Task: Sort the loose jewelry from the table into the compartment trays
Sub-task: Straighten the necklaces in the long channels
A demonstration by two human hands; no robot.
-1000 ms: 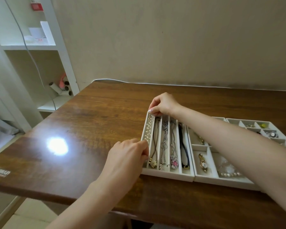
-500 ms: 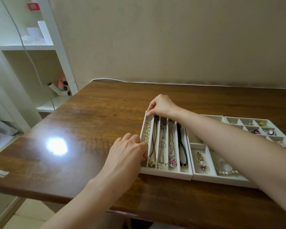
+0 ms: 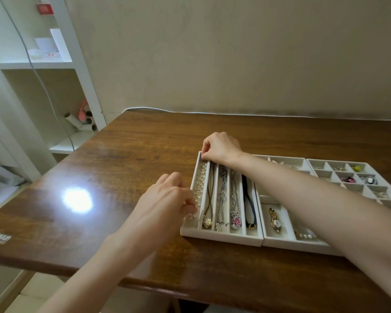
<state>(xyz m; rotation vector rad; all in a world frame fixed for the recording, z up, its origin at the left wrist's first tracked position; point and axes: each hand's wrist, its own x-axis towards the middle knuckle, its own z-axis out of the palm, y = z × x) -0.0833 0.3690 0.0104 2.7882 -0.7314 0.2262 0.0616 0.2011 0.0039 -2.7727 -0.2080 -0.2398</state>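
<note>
The person is laying a long white beaded pearl strand [image 3: 200, 181] into the leftmost slot of the white five-slot necklace tray [image 3: 221, 238], which is sitting on the dark brown wooden table [image 3: 133, 154] just beside a second white compartment tray [image 3: 280, 241]. The left hand [image 3: 165, 206] is curling its fingers at the near end of that slot, and its tips appear to be pinching the last beads there. The right hand [image 3: 220, 146] is reaching across the tray with its fingers bent down at the slot's far end; whether it is gripping the strand's end or only pressing the wall cannot be told, as the knuckles are hiding it. To finish well, both ends probably want easing down together while the strand is being kept straight, so no loop is riding up over the divider toward the brown cord necklace with a gold sunburst pendant [image 3: 207, 222] next door. The right forearm is passing low over the other slots, so lifting clear, not dragging, seems wise.
</note>
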